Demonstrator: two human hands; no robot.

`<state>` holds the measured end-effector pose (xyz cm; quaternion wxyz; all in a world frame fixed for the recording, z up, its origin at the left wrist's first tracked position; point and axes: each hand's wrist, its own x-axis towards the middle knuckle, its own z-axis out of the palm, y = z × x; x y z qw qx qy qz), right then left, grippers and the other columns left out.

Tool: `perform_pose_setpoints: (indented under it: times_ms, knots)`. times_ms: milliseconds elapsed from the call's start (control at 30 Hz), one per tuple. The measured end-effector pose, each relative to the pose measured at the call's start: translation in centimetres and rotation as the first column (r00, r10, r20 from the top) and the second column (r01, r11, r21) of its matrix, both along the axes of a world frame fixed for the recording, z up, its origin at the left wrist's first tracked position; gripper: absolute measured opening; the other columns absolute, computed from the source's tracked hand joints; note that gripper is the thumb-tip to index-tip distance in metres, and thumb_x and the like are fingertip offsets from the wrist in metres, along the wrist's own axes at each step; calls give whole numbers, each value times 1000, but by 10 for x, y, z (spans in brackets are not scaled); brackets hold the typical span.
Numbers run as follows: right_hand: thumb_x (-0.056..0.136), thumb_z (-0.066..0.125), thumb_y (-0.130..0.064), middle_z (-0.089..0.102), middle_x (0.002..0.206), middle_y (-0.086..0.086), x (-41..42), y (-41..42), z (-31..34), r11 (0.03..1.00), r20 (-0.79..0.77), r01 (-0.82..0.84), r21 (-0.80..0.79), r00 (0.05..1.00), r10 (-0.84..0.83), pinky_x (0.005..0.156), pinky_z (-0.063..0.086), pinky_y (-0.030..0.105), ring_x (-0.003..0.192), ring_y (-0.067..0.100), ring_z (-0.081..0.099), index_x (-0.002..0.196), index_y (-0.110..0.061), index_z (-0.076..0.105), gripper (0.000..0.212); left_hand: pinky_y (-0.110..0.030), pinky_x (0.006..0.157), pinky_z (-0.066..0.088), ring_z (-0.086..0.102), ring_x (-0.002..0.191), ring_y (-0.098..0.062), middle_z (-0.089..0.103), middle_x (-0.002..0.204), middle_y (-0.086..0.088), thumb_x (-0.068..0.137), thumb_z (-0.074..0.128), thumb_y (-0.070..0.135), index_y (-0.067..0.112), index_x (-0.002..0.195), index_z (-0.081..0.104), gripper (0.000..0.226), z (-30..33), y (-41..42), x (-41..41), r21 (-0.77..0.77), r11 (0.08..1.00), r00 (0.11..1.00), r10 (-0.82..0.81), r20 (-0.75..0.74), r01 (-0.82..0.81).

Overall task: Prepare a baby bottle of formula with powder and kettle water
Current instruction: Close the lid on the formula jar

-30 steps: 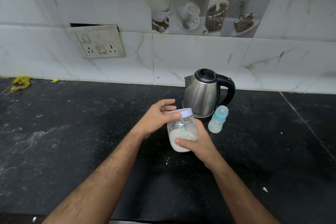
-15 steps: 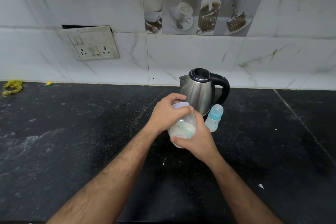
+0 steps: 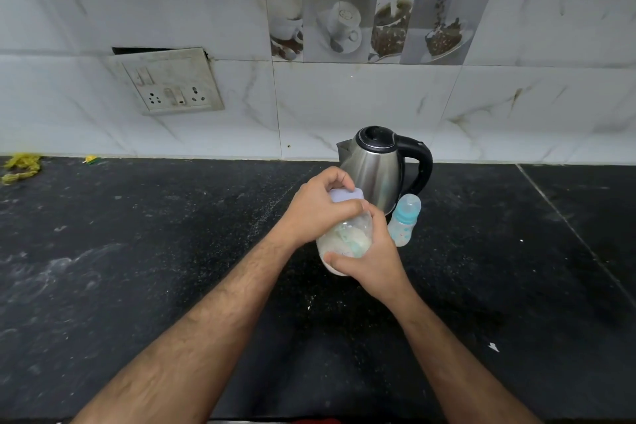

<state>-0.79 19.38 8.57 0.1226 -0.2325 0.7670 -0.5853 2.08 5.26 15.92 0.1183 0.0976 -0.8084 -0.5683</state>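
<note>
A clear jar of white powder (image 3: pixel 346 243), with a teal scoop inside, is held tilted above the black counter (image 3: pixel 137 268). My right hand (image 3: pixel 370 256) wraps around the jar's body from the right. My left hand (image 3: pixel 321 208) is clamped over its pale lilac lid (image 3: pixel 347 198). Just behind stands a steel kettle (image 3: pixel 373 169) with a black lid and handle. A small baby bottle (image 3: pixel 402 220) with a blue collar and clear cap stands upright to the right of the jar, touching the kettle's base.
A tiled wall rises behind the counter, with a switch and socket plate (image 3: pixel 172 86) at the left. Yellow scraps (image 3: pixel 20 165) lie at the counter's far left edge. A small white fleck (image 3: pixel 494 347) lies at the right. White powder dust speckles the counter.
My left hand went from touching the lid's edge to closing fully over it. The jar has tilted and risen slightly toward the kettle.
</note>
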Motion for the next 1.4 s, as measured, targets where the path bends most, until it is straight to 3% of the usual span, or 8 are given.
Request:
perform_pose_setpoints:
  times_ms: [100,233,400,533,633,800,1067,1400]
  knots:
    - [51,86,-40,56,113,-33,-1,0,-6,1000,28,-16,2,999,16,82,51,18,107,-7,58,126,-49,37,91,-39,97,54,65,106,-13,67,112,4,70,75,47,32,108,59,43,-6,-5,0,44,998,998,-48,36,46]
    - [46,87,-41,55,120,-22,-4,1,-15,1000,65,10,-4,998,-10,88,50,21,109,-3,57,132,-38,36,100,-32,105,47,57,125,-13,60,132,-3,87,55,65,25,133,49,61,-22,-10,6,279,960,1000,-4,-3,5]
    - [48,88,-39,54,124,-21,-12,9,-26,1000,94,18,-9,995,-17,83,49,12,110,-10,55,134,-36,34,101,-38,97,54,65,115,-23,68,125,-11,99,54,28,13,132,55,36,-66,-13,25,391,920,995,-41,91,2]
    - [53,90,-39,51,131,-19,-11,20,-42,990,142,-111,85,985,99,92,50,19,116,-7,54,137,-34,32,103,-31,81,58,71,97,-17,72,110,-8,90,68,7,7,127,58,39,-94,-12,34,483,876,993,-65,95,12]
    - [53,89,-46,52,133,-17,-14,28,-52,965,166,-156,211,979,122,97,50,26,118,-2,55,137,-37,35,100,-27,84,57,72,102,-19,70,119,-6,82,77,3,15,120,61,43,-112,-12,34,421,907,991,-60,122,3]
    - [51,88,-49,52,127,1,-39,21,-54,859,46,-64,507,998,46,100,47,43,119,19,52,137,-23,46,99,-36,98,54,66,112,-18,66,125,-2,71,87,7,16,125,59,61,-134,-12,11,197,980,985,-15,169,-19]
    - [55,93,-31,60,129,1,-79,-7,-58,872,-38,47,487,999,-32,97,51,43,117,20,58,133,-19,52,89,-24,94,51,64,112,-16,65,119,3,68,89,12,17,126,58,66,-146,-22,-40,54,996,982,65,179,-76]
    - [58,94,-27,59,132,1,-97,-14,-64,863,-26,58,502,998,-53,95,49,35,118,21,57,136,-15,48,91,-26,96,50,64,111,-16,65,124,0,68,90,16,17,130,54,71,-153,-25,-57,45,994,980,91,175,-101]
